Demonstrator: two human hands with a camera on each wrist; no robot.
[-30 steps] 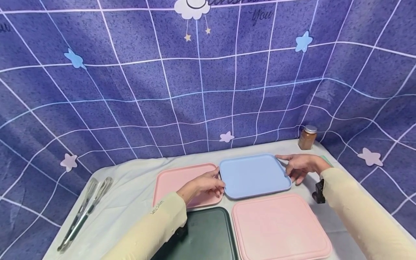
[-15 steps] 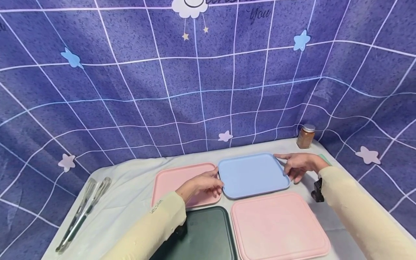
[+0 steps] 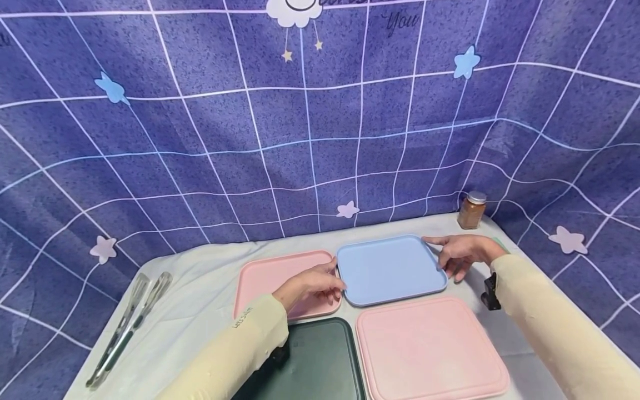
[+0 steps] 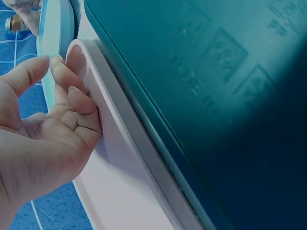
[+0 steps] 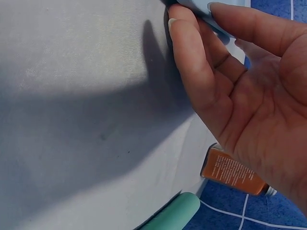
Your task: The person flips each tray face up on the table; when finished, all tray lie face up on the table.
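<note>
A light blue tray (image 3: 392, 270) with a raised rim lies at the back of the table, between both hands. My left hand (image 3: 316, 284) holds its left edge, thumb and fingertips at the rim; the lower fingers are curled above a pink tray (image 3: 272, 276). At the opposite side my right hand (image 3: 465, 254) grips the right edge. The right thumb (image 5: 254, 26) reaches the tray's top near the back corner, while the other fingers go to the side, their tips partly hidden. Whether the tray is slightly lifted I cannot tell.
A dark green board (image 3: 320, 361) and a pink grooved board (image 3: 432, 347) lie in front. Metal tongs (image 3: 132, 328) rest at the far left. A brown-filled jar (image 3: 472, 211) stands at the back right, near a green rounded object (image 5: 175, 213). Blue patterned cloth (image 3: 250, 139) hangs behind.
</note>
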